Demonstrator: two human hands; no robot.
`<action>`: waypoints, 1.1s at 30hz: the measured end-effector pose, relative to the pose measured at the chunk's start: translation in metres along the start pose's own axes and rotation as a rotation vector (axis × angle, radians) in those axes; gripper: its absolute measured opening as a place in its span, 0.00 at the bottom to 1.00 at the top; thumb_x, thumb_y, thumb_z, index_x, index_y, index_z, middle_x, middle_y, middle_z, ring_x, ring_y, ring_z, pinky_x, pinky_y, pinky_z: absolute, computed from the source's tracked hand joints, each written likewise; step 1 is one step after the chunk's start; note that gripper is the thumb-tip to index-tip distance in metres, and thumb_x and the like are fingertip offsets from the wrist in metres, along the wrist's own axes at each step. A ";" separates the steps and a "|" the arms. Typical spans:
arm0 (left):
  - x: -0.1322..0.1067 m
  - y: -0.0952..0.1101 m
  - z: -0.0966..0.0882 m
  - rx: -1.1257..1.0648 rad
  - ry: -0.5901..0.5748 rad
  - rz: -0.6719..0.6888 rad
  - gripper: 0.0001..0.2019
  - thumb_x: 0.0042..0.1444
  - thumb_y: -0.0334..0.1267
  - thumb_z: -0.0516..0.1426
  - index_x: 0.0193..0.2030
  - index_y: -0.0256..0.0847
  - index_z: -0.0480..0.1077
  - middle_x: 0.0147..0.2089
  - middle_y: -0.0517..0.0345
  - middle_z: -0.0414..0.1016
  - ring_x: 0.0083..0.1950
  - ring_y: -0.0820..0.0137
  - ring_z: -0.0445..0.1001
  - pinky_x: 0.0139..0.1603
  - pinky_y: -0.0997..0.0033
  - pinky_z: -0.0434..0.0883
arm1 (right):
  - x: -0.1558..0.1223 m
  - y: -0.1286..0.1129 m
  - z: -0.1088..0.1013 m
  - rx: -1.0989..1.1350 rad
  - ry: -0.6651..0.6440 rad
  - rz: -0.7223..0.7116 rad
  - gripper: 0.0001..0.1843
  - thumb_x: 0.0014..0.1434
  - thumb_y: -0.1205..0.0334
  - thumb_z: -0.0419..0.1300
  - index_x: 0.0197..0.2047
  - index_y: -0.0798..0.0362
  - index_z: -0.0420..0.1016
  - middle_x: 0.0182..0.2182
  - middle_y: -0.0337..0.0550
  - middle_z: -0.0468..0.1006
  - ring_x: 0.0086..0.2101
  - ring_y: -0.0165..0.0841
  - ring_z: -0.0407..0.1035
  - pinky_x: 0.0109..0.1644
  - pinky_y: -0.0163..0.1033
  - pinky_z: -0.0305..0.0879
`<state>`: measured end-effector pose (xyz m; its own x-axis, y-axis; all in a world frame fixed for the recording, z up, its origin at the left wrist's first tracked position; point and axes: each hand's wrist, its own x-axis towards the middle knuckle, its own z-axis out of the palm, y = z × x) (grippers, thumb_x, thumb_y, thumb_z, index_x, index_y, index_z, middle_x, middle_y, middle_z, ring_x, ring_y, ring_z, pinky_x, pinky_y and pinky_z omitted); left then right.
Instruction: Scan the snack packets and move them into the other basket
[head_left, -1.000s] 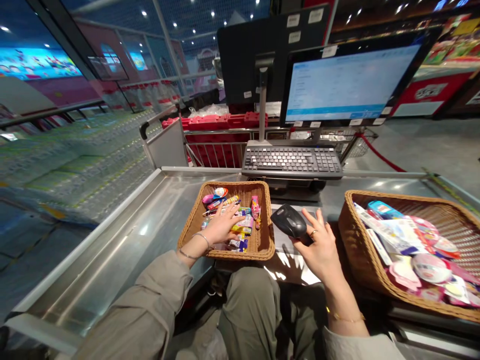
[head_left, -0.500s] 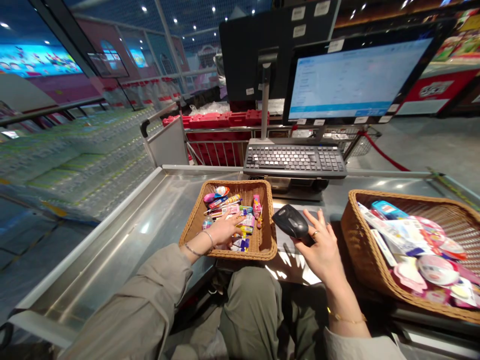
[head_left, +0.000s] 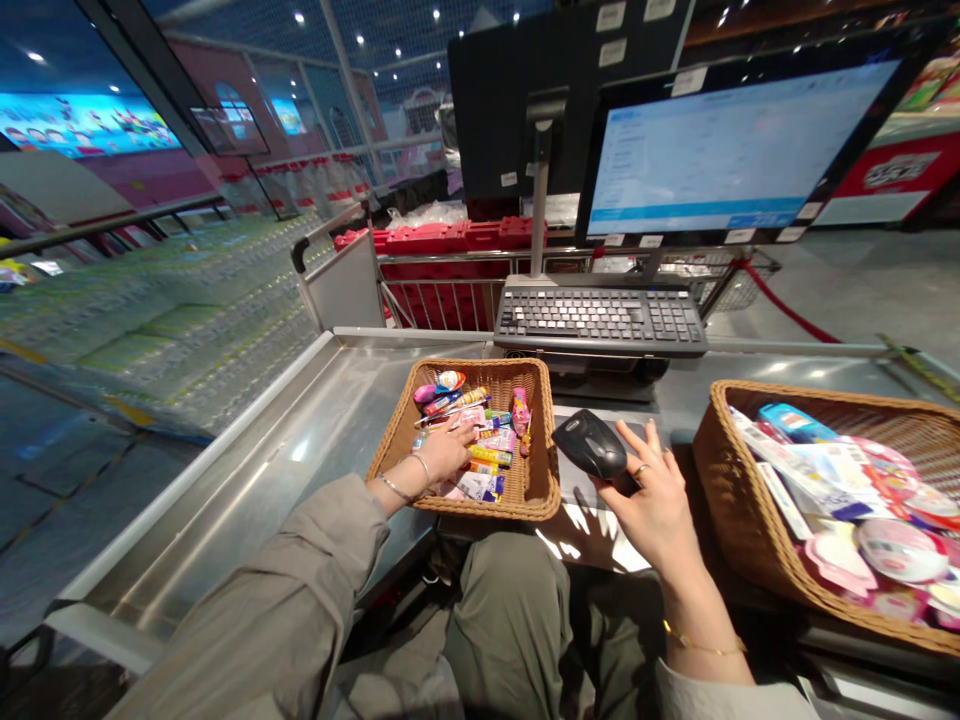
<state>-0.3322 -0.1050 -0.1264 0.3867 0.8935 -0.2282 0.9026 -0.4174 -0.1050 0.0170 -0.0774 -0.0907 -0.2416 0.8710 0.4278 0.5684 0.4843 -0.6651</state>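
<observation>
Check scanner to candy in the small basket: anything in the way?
Only the right rim of the small wicker basket, between the barcode scanner in the right hand and the candy packets. The left hand rests on packets further left, off that line.

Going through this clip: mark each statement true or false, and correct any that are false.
1. The left hand rests on small packets in the smaller wicker basket. True.
2. The right hand holds a black handheld scanner. True.
3. The larger basket stands to the left of the smaller one. False: the larger wicker basket stands to its right.
4. A keyboard lies inside the smaller basket. False: the keyboard stands beyond it, below a monitor.
5. A ring sits on a finger of the right hand. True.
</observation>
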 end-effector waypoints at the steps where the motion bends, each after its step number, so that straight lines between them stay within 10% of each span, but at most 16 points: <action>1: 0.000 0.000 0.000 0.003 -0.002 0.001 0.11 0.53 0.29 0.61 0.41 0.47 0.81 0.68 0.49 0.69 0.72 0.53 0.61 0.74 0.39 0.44 | 0.000 0.000 0.000 -0.001 0.002 -0.002 0.13 0.53 0.56 0.59 0.41 0.49 0.79 0.64 0.48 0.70 0.70 0.52 0.48 0.68 0.72 0.44; 15: 0.002 0.002 -0.003 -0.087 -0.065 0.056 0.07 0.48 0.28 0.64 0.32 0.45 0.79 0.65 0.56 0.72 0.74 0.51 0.55 0.74 0.38 0.40 | -0.001 0.002 -0.002 -0.004 0.018 -0.016 0.14 0.53 0.56 0.59 0.42 0.49 0.79 0.64 0.48 0.70 0.70 0.54 0.49 0.68 0.73 0.45; 21: 0.004 0.004 -0.019 -0.149 -0.116 0.017 0.03 0.52 0.32 0.62 0.34 0.43 0.77 0.44 0.57 0.82 0.59 0.58 0.73 0.73 0.48 0.46 | -0.002 0.006 -0.002 -0.013 0.028 -0.028 0.15 0.53 0.57 0.59 0.43 0.49 0.79 0.64 0.49 0.70 0.70 0.54 0.49 0.68 0.74 0.45; 25: 0.000 0.006 -0.036 -0.180 -0.112 -0.085 0.07 0.59 0.38 0.58 0.41 0.41 0.74 0.39 0.55 0.82 0.43 0.63 0.77 0.66 0.56 0.60 | -0.002 0.010 -0.001 -0.029 0.023 -0.042 0.15 0.53 0.57 0.60 0.44 0.49 0.79 0.64 0.49 0.70 0.70 0.55 0.50 0.68 0.74 0.46; 33: -0.010 0.001 -0.055 -0.267 -0.065 -0.288 0.13 0.61 0.40 0.54 0.52 0.41 0.66 0.48 0.49 0.79 0.43 0.60 0.79 0.43 0.66 0.70 | -0.003 0.010 -0.001 -0.025 0.052 -0.064 0.15 0.54 0.58 0.60 0.45 0.48 0.79 0.63 0.49 0.71 0.69 0.56 0.51 0.67 0.75 0.47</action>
<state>-0.3247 -0.1055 -0.0715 0.1059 0.9518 -0.2877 0.9930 -0.0863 0.0802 0.0241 -0.0751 -0.0985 -0.2367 0.8325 0.5008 0.5731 0.5359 -0.6199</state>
